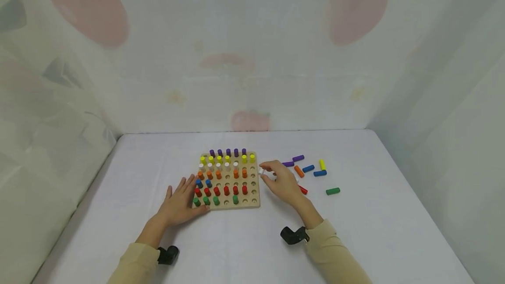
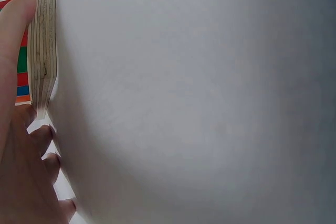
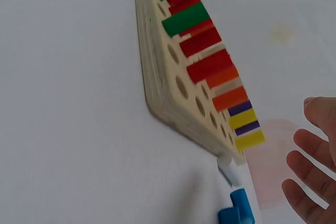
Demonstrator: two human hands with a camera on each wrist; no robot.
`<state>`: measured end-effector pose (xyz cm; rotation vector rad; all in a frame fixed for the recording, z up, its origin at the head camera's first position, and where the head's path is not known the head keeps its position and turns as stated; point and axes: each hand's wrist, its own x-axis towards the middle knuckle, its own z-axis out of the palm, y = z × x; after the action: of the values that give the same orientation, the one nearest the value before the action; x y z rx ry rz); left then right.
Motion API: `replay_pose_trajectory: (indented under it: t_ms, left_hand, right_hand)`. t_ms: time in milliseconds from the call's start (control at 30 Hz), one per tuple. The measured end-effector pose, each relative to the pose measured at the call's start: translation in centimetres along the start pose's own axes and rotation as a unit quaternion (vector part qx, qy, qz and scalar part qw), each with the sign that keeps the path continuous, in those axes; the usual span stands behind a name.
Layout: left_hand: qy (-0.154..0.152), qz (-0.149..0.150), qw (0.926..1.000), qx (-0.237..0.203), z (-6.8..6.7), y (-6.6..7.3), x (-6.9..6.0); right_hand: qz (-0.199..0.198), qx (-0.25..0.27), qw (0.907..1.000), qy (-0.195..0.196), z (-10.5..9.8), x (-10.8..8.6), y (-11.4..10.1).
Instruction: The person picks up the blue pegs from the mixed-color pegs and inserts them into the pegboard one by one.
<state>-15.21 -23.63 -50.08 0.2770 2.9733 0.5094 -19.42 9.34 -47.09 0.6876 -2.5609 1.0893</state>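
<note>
Your work surface is a white-covered table (image 1: 375, 236) enclosed by pale hangings (image 1: 292, 34) with faded red fruit prints; the wooden pegboard (image 1: 254, 200) lies left of centre, your left hand (image 1: 179, 205) resting at its near-left corner with fingers spread. Your right hand (image 1: 282, 181), its thumb and fingers apart, is at the right edge beside a white peg (image 1: 261, 171), though contact cannot be determined. It partly covers a red peg (image 1: 303, 189), and the left wrist view cuts off most of the board.
</note>
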Motion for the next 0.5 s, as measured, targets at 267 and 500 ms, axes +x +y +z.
replay_pose_trajectory:
  t_ms: [267,500]
  left_hand:
    - [-0.004,-0.002,1.0000,0.000,0.0,0.0,0.1]
    - [0.002,0.000,1.0000,-0.002,0.1,0.0,0.1]
  right_hand:
    - [0.024,-0.024,0.9994,-0.009,-0.8,-1.0,1.9]
    - [0.062,-0.040,0.9965,-0.040,-0.9,-1.6,3.5]
